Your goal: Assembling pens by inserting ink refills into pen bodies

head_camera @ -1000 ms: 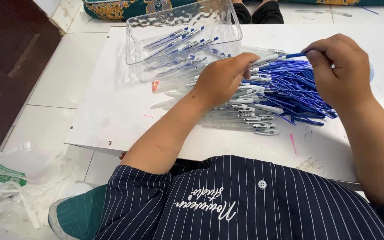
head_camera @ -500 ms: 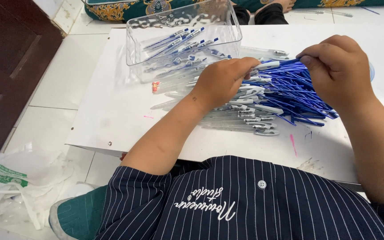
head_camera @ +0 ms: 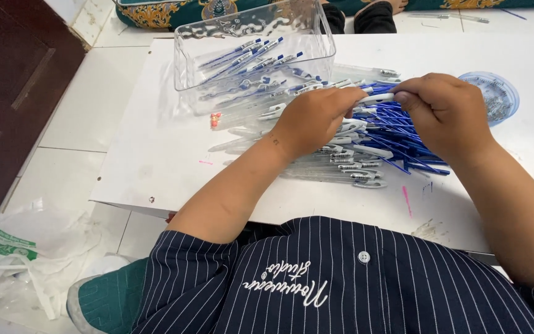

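My left hand and my right hand meet over a heap of pen parts on a white board. Both pinch the same clear pen with a white cap, held level between them. Under the hands lie loose blue ink refills and clear pen barrels with white clips. A clear plastic bin with several finished blue-and-clear pens stands just beyond my left hand.
A round clear lid with small parts sits at the right of the board. A crumpled plastic bag lies on the tiled floor at lower left. A dark wooden door borders the left side.
Both hands have stayed over the heap. The right hand has moved slightly left toward the left hand, closing on the pen between them.
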